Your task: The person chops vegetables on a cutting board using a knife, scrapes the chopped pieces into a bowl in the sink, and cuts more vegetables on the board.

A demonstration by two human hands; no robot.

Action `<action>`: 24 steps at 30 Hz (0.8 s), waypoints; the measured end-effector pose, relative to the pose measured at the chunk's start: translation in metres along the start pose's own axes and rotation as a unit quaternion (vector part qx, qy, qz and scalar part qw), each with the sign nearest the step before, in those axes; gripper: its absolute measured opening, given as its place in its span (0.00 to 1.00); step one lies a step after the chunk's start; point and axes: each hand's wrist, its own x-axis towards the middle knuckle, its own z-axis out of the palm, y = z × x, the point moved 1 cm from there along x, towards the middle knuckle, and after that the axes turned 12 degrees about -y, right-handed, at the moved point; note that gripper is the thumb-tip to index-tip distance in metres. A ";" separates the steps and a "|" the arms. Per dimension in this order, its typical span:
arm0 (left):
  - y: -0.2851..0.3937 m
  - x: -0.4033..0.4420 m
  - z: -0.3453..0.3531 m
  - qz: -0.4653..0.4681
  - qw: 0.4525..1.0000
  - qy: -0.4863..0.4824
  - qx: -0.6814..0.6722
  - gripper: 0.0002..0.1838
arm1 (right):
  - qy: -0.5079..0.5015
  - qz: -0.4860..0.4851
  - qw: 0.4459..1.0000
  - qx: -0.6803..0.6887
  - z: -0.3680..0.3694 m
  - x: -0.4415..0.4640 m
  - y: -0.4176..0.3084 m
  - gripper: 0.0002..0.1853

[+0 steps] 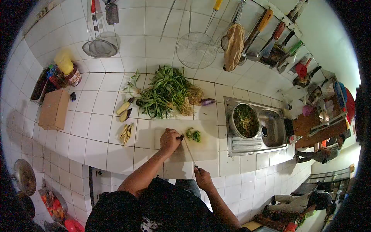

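Observation:
My left hand (pixel 170 140) is closed on a small dark piece of food (pixel 179 137) over the white cutting board (pixel 208 149). My right hand (pixel 203 178) is wrapped round the handle of a knife (pixel 189 150), whose blade reaches up to the left fingertips. Chopped green pieces (pixel 193 134) lie on the board just right of the blade. Behind the board is a big bunch of leafy greens (pixel 164 91) with roots. Peeled eggplants (pixel 124 108) and a pile of pale strips (pixel 126 134) lie to the left, and a purple eggplant (pixel 207 101) at the right of the roots.
A bowl of chopped greens (pixel 244 120) stands on the steel sink (pixel 272 120) at right. A cardboard box (pixel 54 109) sits at far left. Strainers (pixel 196 50) and utensils hang on the tiled wall. Other people (pixel 301 205) are at the lower right, away from the counter.

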 end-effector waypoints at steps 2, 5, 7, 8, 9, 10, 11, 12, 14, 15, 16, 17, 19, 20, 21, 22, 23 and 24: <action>-0.003 0.001 0.001 -0.002 1.000 -0.002 -0.004 0.05 | -0.007 0.004 1.000 0.001 -0.002 0.002 0.004 0.26; 0.001 0.001 -0.008 0.004 1.000 -0.022 -0.009 0.06 | -0.018 0.000 1.000 -0.010 -0.008 0.005 0.012 0.26; -0.001 0.001 -0.009 0.015 0.998 -0.055 -0.018 0.08 | -0.026 -0.008 0.999 -0.023 -0.012 0.006 0.011 0.26; -0.002 0.002 -0.009 0.011 0.998 -0.055 -0.019 0.08 | -0.032 -0.010 0.999 -0.017 -0.014 0.007 0.010 0.26; -0.002 0.003 -0.009 0.020 0.998 -0.063 -0.014 0.09 | -0.036 -0.013 0.999 -0.012 -0.015 0.009 0.008 0.26; -0.003 0.004 -0.009 0.031 0.997 -0.072 -0.010 0.10 | -0.039 -0.012 0.999 -0.011 -0.015 0.014 0.007 0.26; -0.003 0.004 -0.009 0.030 0.997 -0.075 -0.010 0.10 | -0.037 -0.037 0.998 -0.024 -0.013 0.020 0.008 0.26; -0.003 0.003 -0.008 0.028 0.997 -0.071 0.006 0.10 | -0.035 -0.061 0.997 -0.037 -0.012 0.024 0.008 0.26; 0.004 0.001 -0.008 0.026 0.997 -0.069 0.019 0.11 | -0.034 -0.062 0.996 -0.050 -0.013 0.040 0.001 0.26; 0.005 0.000 -0.010 0.030 0.997 -0.066 0.022 0.10 | -0.034 -0.069 0.995 -0.061 -0.013 0.045 -0.001 0.26; 0.005 -0.001 -0.013 0.033 0.997 -0.063 0.026 0.10 | -0.036 -0.070 0.995 -0.061 -0.011 0.043 -0.001 0.26; 0.004 -0.004 -0.014 0.032 0.997 -0.062 0.029 0.10 | -0.026 -0.054 0.996 -0.068 -0.010 0.041 0.000 0.26; 0.006 -0.009 -0.013 0.044 0.996 -0.072 0.037 0.10 | -0.013 -0.043 0.996 -0.077 -0.008 0.036 -0.001 0.26; 0.005 -0.011 -0.012 0.045 0.996 -0.067 0.039 0.10 | 0.000 -0.040 0.997 -0.069 -0.009 0.027 -0.001 0.26; 0.005 -0.013 -0.013 0.055 0.996 -0.062 0.035 0.10 | 0.013 -0.037 0.997 -0.060 -0.009 0.022 0.000 0.25; 0.006 -0.013 -0.014 0.066 0.996 -0.058 0.029 0.11 | 0.015 -0.041 0.997 -0.060 -0.009 0.020 0.002 0.25; 0.005 -0.013 -0.015 0.066 0.995 -0.067 0.009 0.11 | 0.008 -0.010 0.999 -0.040 -0.009 0.019 0.005 0.25; 0.005 -0.011 -0.016 0.069 0.995 -0.066 0.011 0.11 | 0.001 0.020 1.000 -0.019 -0.008 0.016 0.009 0.25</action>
